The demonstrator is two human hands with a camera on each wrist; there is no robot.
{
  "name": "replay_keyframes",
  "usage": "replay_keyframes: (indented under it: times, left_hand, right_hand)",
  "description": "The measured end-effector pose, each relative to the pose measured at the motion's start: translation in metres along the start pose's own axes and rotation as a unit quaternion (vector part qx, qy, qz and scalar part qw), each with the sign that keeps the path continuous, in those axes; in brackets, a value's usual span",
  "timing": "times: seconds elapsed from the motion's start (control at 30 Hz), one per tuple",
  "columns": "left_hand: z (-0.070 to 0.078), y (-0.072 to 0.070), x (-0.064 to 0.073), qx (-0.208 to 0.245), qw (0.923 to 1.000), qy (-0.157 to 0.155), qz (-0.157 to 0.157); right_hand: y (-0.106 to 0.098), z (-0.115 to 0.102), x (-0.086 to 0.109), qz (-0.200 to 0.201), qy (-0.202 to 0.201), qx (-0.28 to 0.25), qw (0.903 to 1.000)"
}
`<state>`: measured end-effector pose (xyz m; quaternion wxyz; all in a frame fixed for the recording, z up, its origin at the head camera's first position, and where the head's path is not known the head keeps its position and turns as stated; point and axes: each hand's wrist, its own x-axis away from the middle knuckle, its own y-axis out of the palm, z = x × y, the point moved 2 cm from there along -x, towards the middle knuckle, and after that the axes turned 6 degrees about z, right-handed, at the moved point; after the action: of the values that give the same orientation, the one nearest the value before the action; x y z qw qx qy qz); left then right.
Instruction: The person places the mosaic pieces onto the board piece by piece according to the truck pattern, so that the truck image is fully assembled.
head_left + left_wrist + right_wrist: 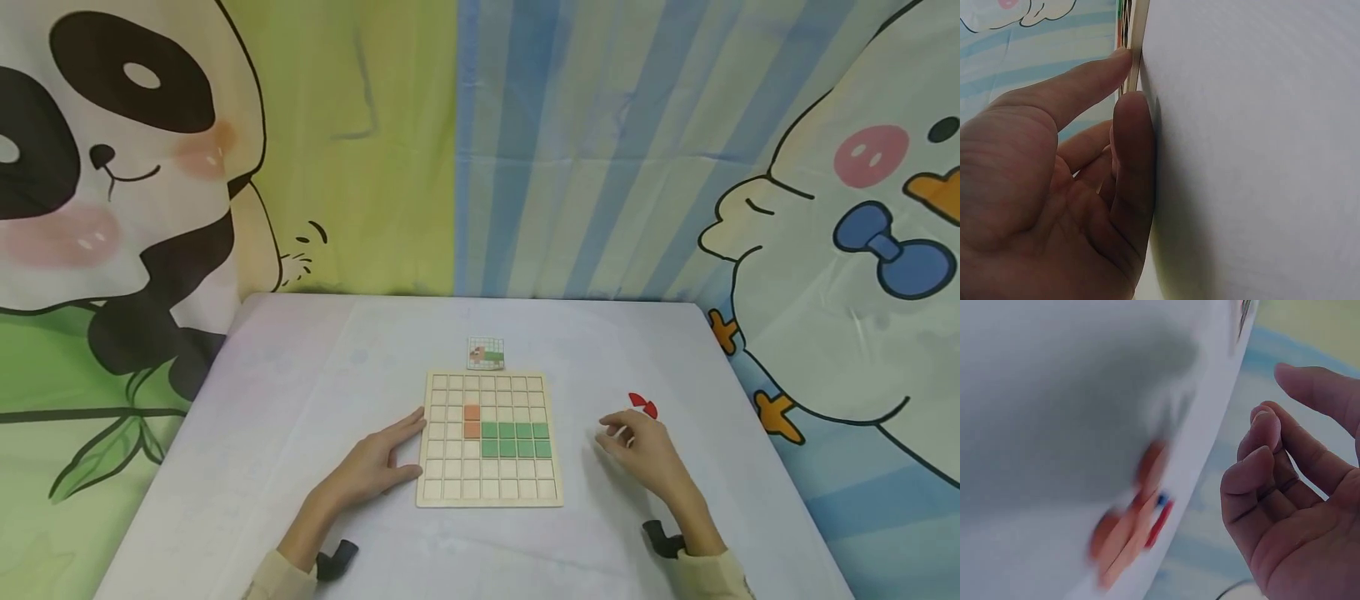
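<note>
A pale square grid board [450, 492] lies on the white table. Orange tiles [472, 412] form a short column on it, with two rows of green tiles [516, 448] running to its right edge. My left hand [367, 468] is at the board's left side, fingertips and thumb at the rim. In the left wrist view, the fingertips of the left hand [1079, 175] meet the board's edge [1138, 37]. My right hand [643, 450] hovers right of the board, fingers loosely bent. The right wrist view shows nothing between the thumb and fingers of this hand [1304, 481].
Red pieces [643, 405] lie just beyond the right hand. Blurred orange-brown pieces [1125, 534] show beside a red one [1159, 525] in the right wrist view. A small pattern card [486, 353] lies behind the board. Cartoon-printed curtains [585, 150] hang behind the table [315, 350].
</note>
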<state>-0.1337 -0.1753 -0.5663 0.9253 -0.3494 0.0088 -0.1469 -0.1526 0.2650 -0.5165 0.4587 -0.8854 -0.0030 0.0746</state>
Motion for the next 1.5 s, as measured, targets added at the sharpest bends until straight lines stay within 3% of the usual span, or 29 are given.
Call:
replay_keyframes:
  times: [0.27, 0.57, 1.17, 1.5]
  left_hand:
    - [-0.001, 0.000, 0.001, -0.003, 1.0000, -0.002, 0.005]
    - [-0.002, 0.003, 0.000, -0.004, 1.0000, -0.001, 0.004]
    - [-0.002, 0.002, 0.001, 0.011, 0.9999, -0.003, -0.003]
    - [-0.001, 0.001, 0.001, -0.001, 1.0000, -0.001, -0.001]
  right_hand:
    - [-0.028, 0.057, 0.034, 0.021, 0.114, 0.052, 0.9919]
    - [-0.032, 0.075, 0.043, 0.004, 0.149, 0.078, 0.9858]
    - [-0.030, 0.087, 0.041, 0.002, 0.174, 0.099, 0.9798]
    - [-0.034, 0.088, 0.040, 0.035, 0.150, 0.094, 0.9835]
